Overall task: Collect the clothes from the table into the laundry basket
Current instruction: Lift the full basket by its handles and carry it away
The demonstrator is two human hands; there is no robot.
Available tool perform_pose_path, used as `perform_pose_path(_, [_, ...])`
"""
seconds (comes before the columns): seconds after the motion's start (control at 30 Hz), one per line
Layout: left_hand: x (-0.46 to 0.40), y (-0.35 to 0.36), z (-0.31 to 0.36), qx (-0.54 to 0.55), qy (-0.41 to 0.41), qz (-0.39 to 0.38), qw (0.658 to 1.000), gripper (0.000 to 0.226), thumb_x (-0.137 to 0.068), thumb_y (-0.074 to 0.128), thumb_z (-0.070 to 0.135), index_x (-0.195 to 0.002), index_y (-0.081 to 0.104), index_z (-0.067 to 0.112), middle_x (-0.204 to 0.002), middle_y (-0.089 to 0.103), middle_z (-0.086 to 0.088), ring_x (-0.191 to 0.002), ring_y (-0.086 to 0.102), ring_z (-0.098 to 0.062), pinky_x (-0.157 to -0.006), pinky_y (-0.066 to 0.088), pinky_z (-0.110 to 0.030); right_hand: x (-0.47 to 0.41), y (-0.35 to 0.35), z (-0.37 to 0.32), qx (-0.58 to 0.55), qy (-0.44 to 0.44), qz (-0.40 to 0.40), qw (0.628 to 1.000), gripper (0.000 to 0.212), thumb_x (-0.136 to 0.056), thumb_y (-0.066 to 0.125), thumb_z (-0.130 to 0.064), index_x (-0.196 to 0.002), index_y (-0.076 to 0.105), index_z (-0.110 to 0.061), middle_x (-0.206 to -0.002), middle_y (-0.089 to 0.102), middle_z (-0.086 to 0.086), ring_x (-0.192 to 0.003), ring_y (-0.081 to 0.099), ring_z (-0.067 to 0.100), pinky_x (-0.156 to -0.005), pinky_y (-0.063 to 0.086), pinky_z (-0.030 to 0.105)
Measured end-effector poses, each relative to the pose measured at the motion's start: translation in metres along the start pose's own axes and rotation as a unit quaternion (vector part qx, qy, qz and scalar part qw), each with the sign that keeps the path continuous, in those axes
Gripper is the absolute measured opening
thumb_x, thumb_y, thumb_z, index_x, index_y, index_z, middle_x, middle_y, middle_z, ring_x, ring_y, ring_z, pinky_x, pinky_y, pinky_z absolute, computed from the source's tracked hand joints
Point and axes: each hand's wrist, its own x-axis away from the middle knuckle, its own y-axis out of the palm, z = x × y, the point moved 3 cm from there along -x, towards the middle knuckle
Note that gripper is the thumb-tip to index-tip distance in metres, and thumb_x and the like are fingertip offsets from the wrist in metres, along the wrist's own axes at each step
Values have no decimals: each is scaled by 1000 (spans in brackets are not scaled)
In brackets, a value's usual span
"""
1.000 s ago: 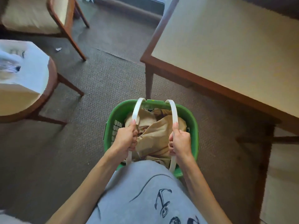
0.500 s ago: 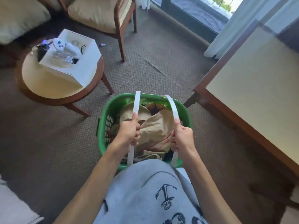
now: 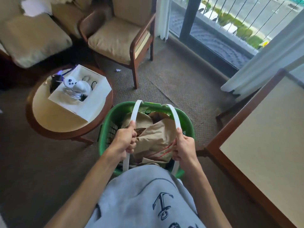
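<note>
Both grips are wrapped tight around the basket's white handles: left hand (image 3: 125, 142) curled round the left handle (image 3: 133, 119), right hand (image 3: 185, 148) round the right handle (image 3: 174, 117). The green laundry basket (image 3: 115, 116) hangs in front of the grey anchor-print shirt (image 3: 144, 199), off the carpet, with the tan clothes (image 3: 158, 137) piled inside, one showing a thin red line.

Versus half a second ago the hold hasn't changed, but the view has swung up and left. The big worktop (image 3: 266, 145) has slid to the right edge, nothing lying on the part that shows. The round side table (image 3: 49, 112) with the open white box (image 3: 92, 96) of game controllers sits just left of the basket, closer than before. The cushioned wooden armchair (image 3: 118, 38) is fully in view now, plus more of the balcony door glass (image 3: 222, 30) and white curtain (image 3: 263, 63).
</note>
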Motion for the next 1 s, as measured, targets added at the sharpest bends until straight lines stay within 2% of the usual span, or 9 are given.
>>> perform_pose_path(0.23, [-60,37,96,-49,17,-37,998,56,-103,43,55,-58,37,22,-44,29,7,-34,22,-8,-40,15,-18,-75,12,-72,-58,13,10,998,57,-102,47,-49,-56,34,-19,-40,28,-3,-30,23,11,-39,22,17])
perform_pose_path(0.43, [-130,90,185,-163,18,-73,984,52,-103,46,52,-61,40,22,-45,32,7,-34,24,-8,-40,18,-17,-136,13,-120,-123,35,85,988,57,-102,46,-50,-57,38,-17,-42,26,-1,-33,22,11,-40,21,17])
perform_pose_path(0.53, [-176,116,229,-223,17,-119,967,51,-103,46,51,-62,42,21,-46,32,7,-35,24,-8,-41,18,-18,-167,20,-141,-169,40,128,976,57,-103,45,-51,-58,39,-15,-42,26,-2,-33,21,11,-41,19,18])
perform_pose_path(0.77, [-258,196,323,-363,26,-236,901,51,-104,44,50,-62,42,19,-44,33,4,-33,24,-10,-37,19,-15,-204,41,-187,-296,59,287,909,58,-102,47,-51,-57,38,-16,-42,26,-1,-31,21,11,-41,17,16])
perform_pose_path(0.9, [-273,241,346,-407,14,-298,863,57,-104,44,50,-55,35,23,-46,27,4,-34,19,-10,-41,16,-14,-211,46,-203,-354,49,353,865,58,-102,46,-53,-55,37,-19,-41,28,-3,-30,22,11,-38,19,15])
perform_pose_path(1.0, [-276,278,355,-458,24,-339,821,58,-101,47,55,-55,35,24,-46,27,4,-36,19,-9,-46,14,-17,-215,43,-206,-402,41,403,821,58,-101,46,-54,-56,37,-18,-42,28,-3,-29,23,10,-37,19,15])
